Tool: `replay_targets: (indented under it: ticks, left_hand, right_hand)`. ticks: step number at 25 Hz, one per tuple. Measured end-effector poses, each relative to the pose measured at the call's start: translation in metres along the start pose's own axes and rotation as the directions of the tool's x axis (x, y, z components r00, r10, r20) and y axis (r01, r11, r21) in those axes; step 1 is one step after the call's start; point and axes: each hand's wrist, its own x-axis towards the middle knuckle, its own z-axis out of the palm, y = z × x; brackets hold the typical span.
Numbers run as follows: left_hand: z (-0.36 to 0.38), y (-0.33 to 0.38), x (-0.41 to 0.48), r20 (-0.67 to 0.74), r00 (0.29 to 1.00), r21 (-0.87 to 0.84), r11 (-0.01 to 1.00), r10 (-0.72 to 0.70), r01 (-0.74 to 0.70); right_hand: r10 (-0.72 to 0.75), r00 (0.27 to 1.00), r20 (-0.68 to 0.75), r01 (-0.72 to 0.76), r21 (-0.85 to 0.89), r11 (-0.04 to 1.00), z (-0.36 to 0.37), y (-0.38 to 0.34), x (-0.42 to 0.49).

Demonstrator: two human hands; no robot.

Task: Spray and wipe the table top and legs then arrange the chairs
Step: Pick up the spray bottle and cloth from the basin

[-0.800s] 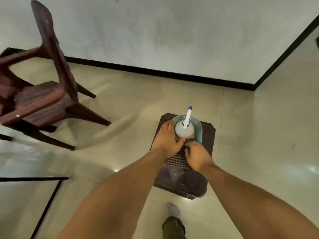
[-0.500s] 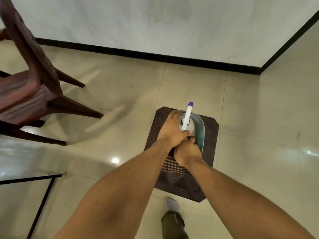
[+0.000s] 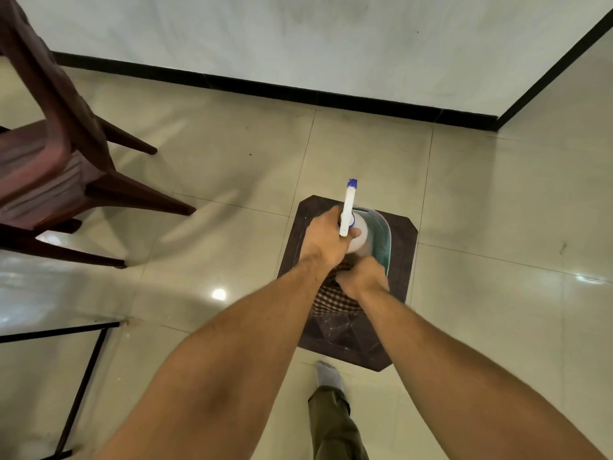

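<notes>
The job looked barely begun: the person was only collecting the tools, and nothing showed any spraying, wiping or chair arranging done yet. At mid-frame the left hand (image 3: 323, 239) had its fingers wrapped round the neck of the white spray bottle (image 3: 360, 242), which stood in a teal basket (image 3: 386, 237), nozzle pointing toward the top of the frame. Just below it the right hand (image 3: 363, 280) had its fingers clenched on a checked cloth (image 3: 331, 302) lying half out of the basket. The basket sat on a low dark surface (image 3: 406, 257) on the pale tiled floor (image 3: 481, 194). A brown chair (image 3: 49, 180) stood at upper left, and the glass table top (image 3: 39, 293) (as it appeared, on a thin black frame) filled the lower left. A white wall (image 3: 298, 34) with black skirting (image 3: 265, 86) closed the top.
</notes>
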Motion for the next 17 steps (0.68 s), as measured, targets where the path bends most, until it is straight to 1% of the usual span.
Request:
replay_targets:
  ticks: [1, 2, 3, 4, 5, 6, 7, 10, 12, 14, 17]
  left_hand:
    - [-0.009, 0.005, -0.006, -0.019, 1.0, 0.001, 1.0, 0.004, -0.004]
    - [-0.019, 0.01, -0.013, -0.04, 0.999, -0.001, 1.0, 0.01, -0.01]
    - [-0.03, 0.015, -0.021, -0.06, 0.998, -0.009, 1.0, 0.01, -0.011]
    - [-0.041, 0.019, -0.029, -0.083, 0.997, -0.022, 1.0, 0.005, -0.007]
    - [-0.055, 0.023, -0.039, -0.11, 0.994, -0.041, 0.999, -0.004, 0.0]
    - [-0.066, 0.025, -0.047, -0.132, 0.991, -0.058, 0.998, -0.017, 0.009]
    - [-0.081, 0.028, -0.058, -0.153, 0.988, -0.069, 0.998, -0.024, 0.014]
    - [-0.134, 0.025, -0.104, -0.208, 0.978, -0.062, 0.998, -0.025, 0.013]
    - [-0.171, 0.007, -0.139, -0.247, 0.967, -0.051, 0.997, -0.061, 0.05]
    - [-0.203, -0.024, -0.175, -0.273, 0.953, -0.066, 0.991, -0.128, 0.115]
    - [-0.251, -0.088, -0.237, -0.285, 0.922, -0.146, 0.962, -0.263, 0.23]
  right_hand:
    - [0.046, 0.999, 0.025, -0.048, 0.093, 0.995, -0.007, 0.001, -0.009]
    - [0.103, 0.993, 0.057, -0.114, 0.239, 0.964, -0.015, 0.0, -0.022]
    - [0.143, 0.984, 0.109, -0.176, 0.414, 0.893, -0.022, 0.0, -0.036]
    - [0.162, 0.969, 0.188, -0.241, 0.553, 0.797, -0.029, -0.001, -0.052]
    - [0.156, 0.948, 0.278, -0.304, 0.647, 0.699, -0.035, -0.002, -0.07]
    - [0.134, 0.924, 0.358, -0.36, 0.7, 0.617, -0.04, -0.003, -0.085]
    - [0.104, 0.906, 0.409, -0.393, 0.726, 0.564, -0.043, -0.005, -0.1]
    - [0.024, 0.869, 0.495, -0.444, 0.755, 0.482, -0.043, -0.022, -0.149]
    - [-0.025, 0.852, 0.522, -0.446, 0.752, 0.486, -0.035, -0.045, -0.185]
    - [-0.052, 0.84, 0.541, -0.434, 0.726, 0.533, -0.019, -0.071, -0.215]
    - [-0.123, 0.814, 0.567, -0.349, 0.648, 0.677, 0.028, -0.118, -0.258]
